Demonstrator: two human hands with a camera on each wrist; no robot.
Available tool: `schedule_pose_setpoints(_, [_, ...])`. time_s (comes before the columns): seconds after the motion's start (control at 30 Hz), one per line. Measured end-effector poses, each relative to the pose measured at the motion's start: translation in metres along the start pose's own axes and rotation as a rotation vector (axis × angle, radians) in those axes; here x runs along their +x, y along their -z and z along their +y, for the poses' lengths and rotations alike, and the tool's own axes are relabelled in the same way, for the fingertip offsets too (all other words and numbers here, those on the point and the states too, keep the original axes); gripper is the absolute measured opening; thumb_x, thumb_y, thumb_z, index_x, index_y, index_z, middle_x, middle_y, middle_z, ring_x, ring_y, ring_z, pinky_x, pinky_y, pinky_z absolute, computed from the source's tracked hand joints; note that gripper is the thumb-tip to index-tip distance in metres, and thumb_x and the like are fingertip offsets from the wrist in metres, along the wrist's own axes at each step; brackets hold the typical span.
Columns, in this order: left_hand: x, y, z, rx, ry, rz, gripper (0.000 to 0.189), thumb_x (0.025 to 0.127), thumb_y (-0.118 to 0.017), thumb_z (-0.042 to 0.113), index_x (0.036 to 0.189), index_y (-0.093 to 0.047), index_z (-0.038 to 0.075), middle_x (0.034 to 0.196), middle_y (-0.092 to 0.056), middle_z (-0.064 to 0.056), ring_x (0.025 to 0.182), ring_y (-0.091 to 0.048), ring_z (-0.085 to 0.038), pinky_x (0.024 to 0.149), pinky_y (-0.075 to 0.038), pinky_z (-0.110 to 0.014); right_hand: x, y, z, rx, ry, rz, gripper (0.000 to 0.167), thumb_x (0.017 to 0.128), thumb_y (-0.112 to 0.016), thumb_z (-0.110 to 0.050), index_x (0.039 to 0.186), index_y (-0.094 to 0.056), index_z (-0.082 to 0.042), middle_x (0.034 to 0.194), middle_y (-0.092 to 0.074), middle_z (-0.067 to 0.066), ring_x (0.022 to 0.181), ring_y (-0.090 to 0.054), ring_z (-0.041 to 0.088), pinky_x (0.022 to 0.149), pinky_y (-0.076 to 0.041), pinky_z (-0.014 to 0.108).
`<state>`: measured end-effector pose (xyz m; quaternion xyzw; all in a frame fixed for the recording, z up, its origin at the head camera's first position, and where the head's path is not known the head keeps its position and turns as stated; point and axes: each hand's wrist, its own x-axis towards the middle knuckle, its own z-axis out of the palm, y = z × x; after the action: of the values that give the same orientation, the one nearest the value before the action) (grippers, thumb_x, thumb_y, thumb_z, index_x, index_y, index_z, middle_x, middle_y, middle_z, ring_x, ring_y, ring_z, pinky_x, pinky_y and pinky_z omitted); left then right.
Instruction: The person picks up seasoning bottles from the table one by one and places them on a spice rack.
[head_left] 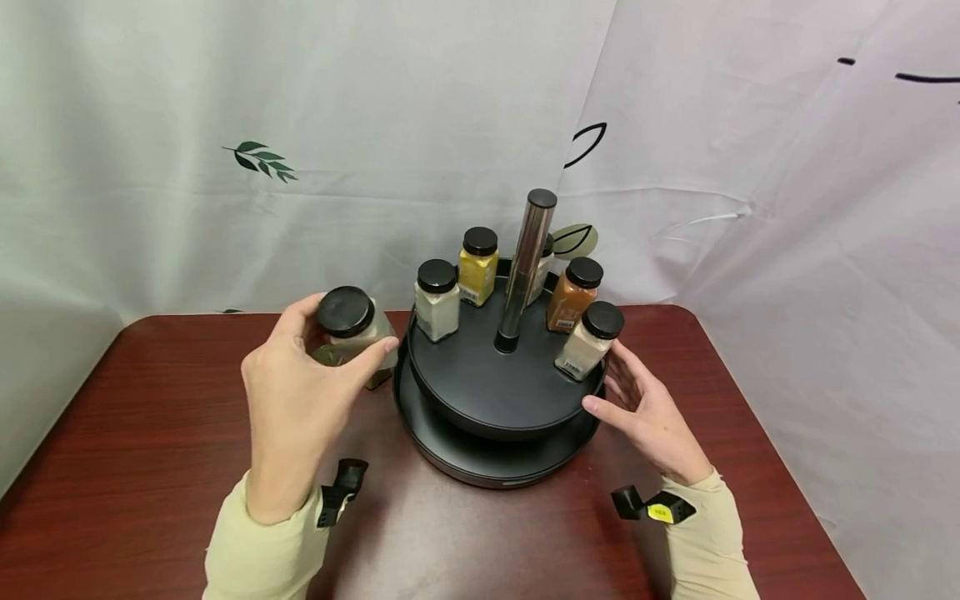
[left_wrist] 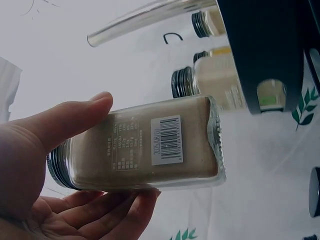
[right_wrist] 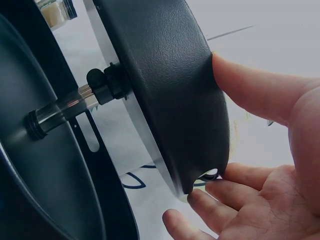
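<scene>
My left hand (head_left: 300, 392) grips a square glass spice jar (left_wrist: 140, 145) with a black lid, left of a black two-tier turntable rack (head_left: 487, 400). The left wrist view shows greyish-brown powder inside and a barcode label, with the thumb on one side and fingers on the other. At the rack's right side, my right hand (head_left: 648, 408) touches the rim of the upper tray (right_wrist: 175, 90), thumb and fingers spread along its outer wall. Right by those fingers stands a jar of pale powder (head_left: 581, 350) on the tray.
The upper tray also bears a white jar (head_left: 437, 304), a yellow jar (head_left: 478, 271), an orange-brown jar (head_left: 572, 298) and one partly hidden behind the central post (head_left: 523, 271). Black lids (left_wrist: 315, 192) show at the left wrist view's edge. A white curtain (head_left: 420, 125) hangs behind the table (head_left: 180, 400).
</scene>
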<state>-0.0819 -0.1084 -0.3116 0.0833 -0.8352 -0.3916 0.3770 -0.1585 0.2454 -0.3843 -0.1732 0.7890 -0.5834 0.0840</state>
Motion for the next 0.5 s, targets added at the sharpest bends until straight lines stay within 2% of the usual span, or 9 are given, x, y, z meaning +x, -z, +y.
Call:
schedule_pose_setpoints(0.1, [0.000,-0.003,0.003,-0.008,-0.019,-0.016,0.058,0.067,-0.095,0.019,0.117,-0.069,0.007,0.084,-0.072,-0.006,0.072,-0.059,-0.011,0.066,-0.040,-0.019,0.000,0.000,-0.001,0.003,0.000,0.001,0.087,0.094,-0.071,-0.009,0.161,-0.016,-0.007,0.165,-0.022,0.010,0.149,-0.026,0.032,0.107,-0.035,0.014])
schedule_pose_setpoints(0.23, [0.000,-0.009,0.007,-0.015,-0.076,-0.033,0.062,0.064,-0.097,0.019,0.118,-0.068,0.006,0.082,-0.071,-0.006,0.067,-0.057,-0.012,0.064,-0.039,-0.020,0.000,-0.001,0.000,0.002,0.002,0.003,0.086,0.094,-0.071,-0.008,0.161,-0.017,-0.006,0.164,-0.023,0.012,0.149,-0.026,0.033,0.107,-0.035,0.014])
schedule_pose_setpoints(0.5, [-0.001,-0.024,0.012,-0.056,-0.153,-0.092,0.065,0.062,-0.098,0.021,0.118,-0.068,0.005,0.080,-0.070,-0.004,0.066,-0.060,-0.013,0.064,-0.040,-0.020,0.000,0.000,0.000,0.007,-0.010,0.005,0.087,0.094,-0.071,-0.008,0.161,-0.016,-0.006,0.164,-0.023,0.011,0.149,-0.026,0.032,0.106,-0.035,0.014])
